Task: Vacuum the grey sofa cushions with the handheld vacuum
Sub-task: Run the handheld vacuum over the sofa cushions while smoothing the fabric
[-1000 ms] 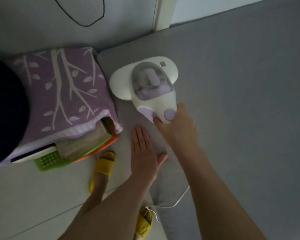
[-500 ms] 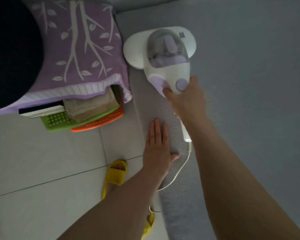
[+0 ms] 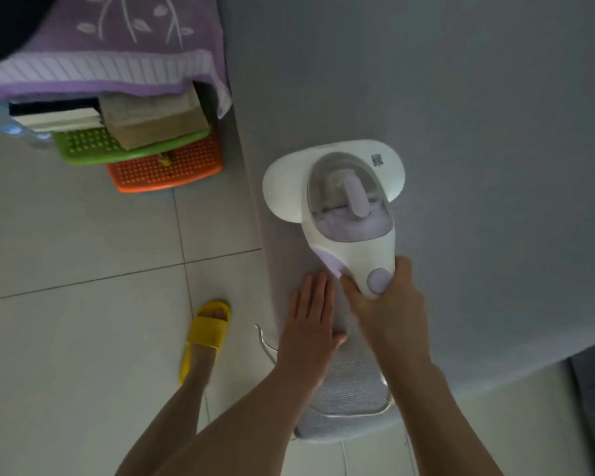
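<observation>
A view from above, looking down along a person's two bare forearms that enter from the bottom of the frame. A wide grey sofa cushion (image 3: 461, 97) fills the right half and top of the picture. At centre right, a white and lilac handheld vacuum (image 3: 344, 207) lies flat on the cushion near its left edge, its broad rounded head pointing toward the top of the frame and its clear dust cup facing up. The right hand (image 3: 382, 304) is wrapped around the vacuum's handle at the lower end, thumb on the left side beside a round lilac button. Just to its left, the left hand (image 3: 310, 324) lies flat on the cushion with fingers straight and together – palm down, gripping nothing. A thin white cord (image 3: 351, 412) curves across the cushion's lower end under the arms and trails to the floor. The left half of the frame shows pale floor tiles (image 3: 66, 338). A foot in a yellow slipper (image 3: 207, 331) stands on them at lower centre. In the upper left, beside the cushion, a purple cloth with a white branch pattern (image 3: 117, 46) drapes over stacked items – a folded tan cloth (image 3: 152, 118) on a green plastic basket (image 3: 117, 149), with an orange plastic basket (image 3: 165, 170) beneath.
</observation>
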